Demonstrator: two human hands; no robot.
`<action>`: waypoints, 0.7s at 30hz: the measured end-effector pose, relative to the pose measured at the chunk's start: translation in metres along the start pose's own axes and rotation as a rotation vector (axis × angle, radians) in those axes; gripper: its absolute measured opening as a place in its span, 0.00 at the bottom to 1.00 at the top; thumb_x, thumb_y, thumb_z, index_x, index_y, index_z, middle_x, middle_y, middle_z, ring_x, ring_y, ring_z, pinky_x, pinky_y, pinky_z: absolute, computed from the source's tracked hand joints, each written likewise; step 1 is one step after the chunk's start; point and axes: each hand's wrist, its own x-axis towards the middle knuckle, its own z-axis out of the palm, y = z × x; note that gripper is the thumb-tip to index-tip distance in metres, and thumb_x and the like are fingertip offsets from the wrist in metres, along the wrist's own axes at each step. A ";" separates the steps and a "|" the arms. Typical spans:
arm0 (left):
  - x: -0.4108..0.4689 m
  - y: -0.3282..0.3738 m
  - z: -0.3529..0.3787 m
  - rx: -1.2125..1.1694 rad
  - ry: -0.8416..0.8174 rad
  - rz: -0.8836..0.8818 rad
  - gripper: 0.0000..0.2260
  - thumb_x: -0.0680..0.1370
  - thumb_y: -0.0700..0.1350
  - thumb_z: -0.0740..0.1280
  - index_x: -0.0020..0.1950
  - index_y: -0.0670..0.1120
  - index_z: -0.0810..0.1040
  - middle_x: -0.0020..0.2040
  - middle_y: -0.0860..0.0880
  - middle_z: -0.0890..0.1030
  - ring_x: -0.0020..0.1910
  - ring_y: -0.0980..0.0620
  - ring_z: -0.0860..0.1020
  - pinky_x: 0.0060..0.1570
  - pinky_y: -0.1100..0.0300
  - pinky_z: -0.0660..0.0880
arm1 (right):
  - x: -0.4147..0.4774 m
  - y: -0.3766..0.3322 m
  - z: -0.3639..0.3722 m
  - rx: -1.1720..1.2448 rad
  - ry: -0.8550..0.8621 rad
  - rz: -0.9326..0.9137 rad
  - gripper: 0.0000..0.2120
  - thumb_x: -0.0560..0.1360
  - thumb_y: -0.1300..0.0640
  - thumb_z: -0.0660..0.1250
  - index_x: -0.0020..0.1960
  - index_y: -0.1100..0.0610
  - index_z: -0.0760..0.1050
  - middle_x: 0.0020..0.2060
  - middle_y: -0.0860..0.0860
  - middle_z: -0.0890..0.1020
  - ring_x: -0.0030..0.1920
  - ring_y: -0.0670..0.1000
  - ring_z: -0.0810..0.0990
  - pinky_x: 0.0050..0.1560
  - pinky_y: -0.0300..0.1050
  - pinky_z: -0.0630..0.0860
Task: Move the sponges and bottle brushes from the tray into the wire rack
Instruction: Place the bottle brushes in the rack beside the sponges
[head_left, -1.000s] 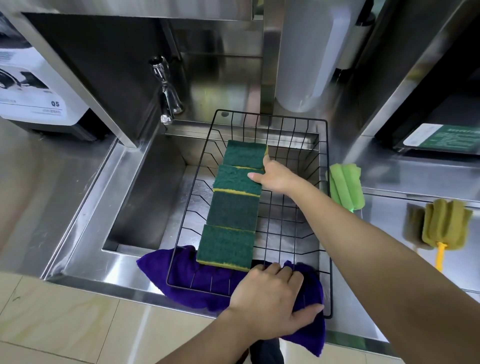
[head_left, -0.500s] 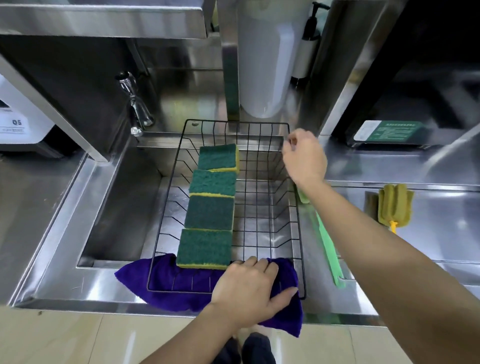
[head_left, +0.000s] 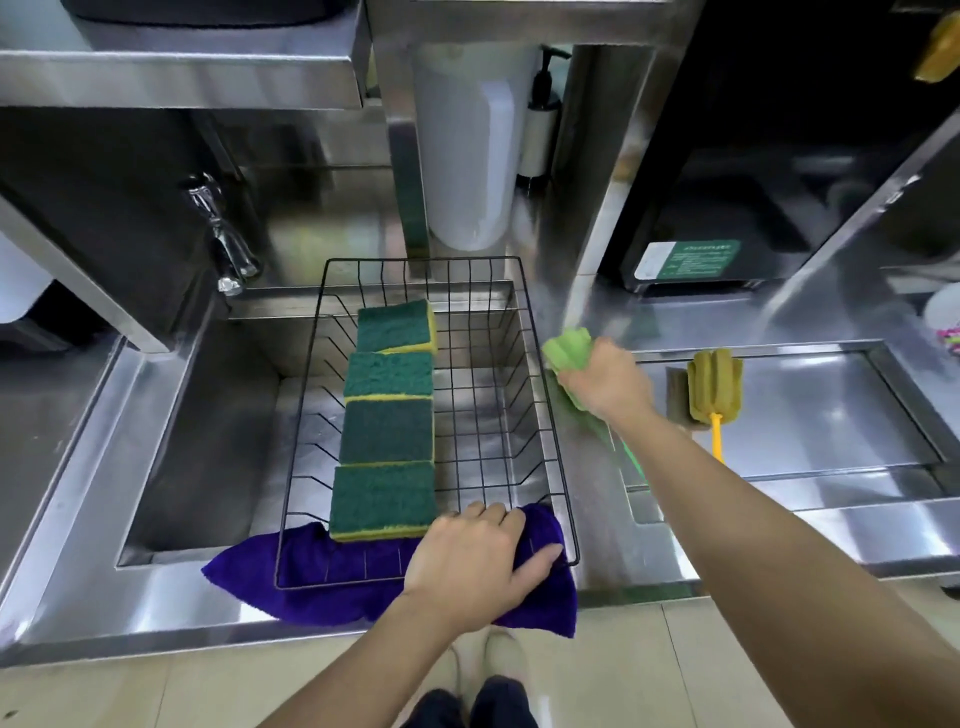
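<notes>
A black wire rack (head_left: 545, 415) sits over the sink and holds several green-and-yellow sponges (head_left: 387, 431) in a row along its left side. My left hand (head_left: 478, 566) presses on the rack's near right corner, over a purple cloth (head_left: 322, 582). My right hand (head_left: 608, 379) is closed on the foam head of the green bottle brush (head_left: 569, 345), just right of the rack; its green handle (head_left: 631, 460) trails toward me under my forearm. A yellow bottle brush (head_left: 714, 379) lies in the steel tray (head_left: 831, 462) further right.
A chrome tap (head_left: 223, 244) stands at the sink's back left. A white container (head_left: 467, 166) and a pump bottle (head_left: 540, 135) stand behind the rack. A dark appliance with a green label (head_left: 685, 260) sits at the back right. A steel shelf (head_left: 182, 78) overhangs the left.
My right hand left the sponges, crossed the rack's right rim and closed on the green brush's head. My left hand has stayed on the rack's near corner.
</notes>
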 end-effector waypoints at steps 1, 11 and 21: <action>0.000 0.000 0.000 -0.009 0.002 0.001 0.30 0.75 0.66 0.41 0.50 0.48 0.74 0.47 0.49 0.80 0.46 0.49 0.75 0.38 0.55 0.67 | -0.002 -0.004 -0.008 0.012 0.046 0.001 0.23 0.70 0.48 0.67 0.57 0.63 0.69 0.57 0.63 0.78 0.56 0.63 0.77 0.52 0.52 0.73; -0.005 -0.005 -0.006 -0.138 0.026 0.003 0.20 0.80 0.59 0.51 0.52 0.45 0.73 0.49 0.46 0.79 0.48 0.47 0.75 0.44 0.53 0.69 | -0.005 -0.082 -0.096 0.789 0.266 -0.237 0.23 0.72 0.45 0.65 0.58 0.60 0.67 0.43 0.46 0.75 0.46 0.51 0.79 0.35 0.49 0.80; -0.023 -0.037 -0.026 -0.108 0.108 0.101 0.12 0.77 0.51 0.62 0.39 0.45 0.77 0.33 0.49 0.80 0.32 0.49 0.76 0.32 0.59 0.72 | -0.022 -0.092 0.025 0.737 -0.283 0.042 0.23 0.74 0.44 0.63 0.56 0.56 0.56 0.55 0.54 0.69 0.50 0.55 0.76 0.31 0.60 0.81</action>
